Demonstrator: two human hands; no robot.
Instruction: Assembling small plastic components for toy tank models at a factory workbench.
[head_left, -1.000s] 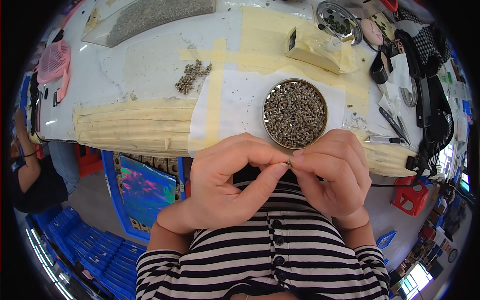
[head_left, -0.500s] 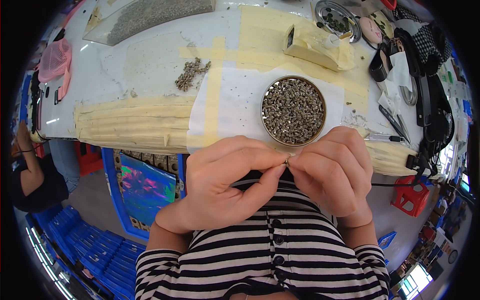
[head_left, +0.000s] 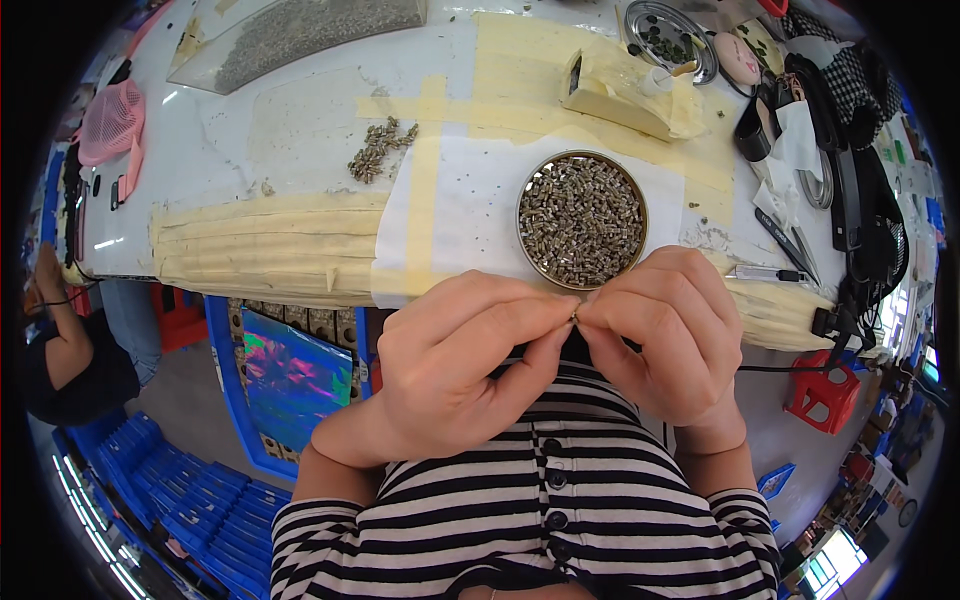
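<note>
My left hand [head_left: 455,370] and my right hand [head_left: 665,335] meet at the fingertips just below the table edge, pinching one tiny metal part [head_left: 575,314] between them. Both hands hover in front of my striped shirt. Directly above the fingertips a round metal tin [head_left: 582,219] full of small grey metal pieces sits on white paper [head_left: 455,215]. A small heap of the same pieces [head_left: 378,150] lies farther back on the left of the table.
A cream tape-wrapped block [head_left: 625,88] stands behind the tin. A round tray [head_left: 668,35], tweezers [head_left: 790,240], black cables [head_left: 860,230] and bags crowd the right side. A clear bag of grey bits [head_left: 300,30] lies at the back left. Another person [head_left: 60,350] sits at the left.
Both hands have stayed together at the fingertips and shifted slightly upward toward the tin; the fingers have adjusted around the tiny part.
</note>
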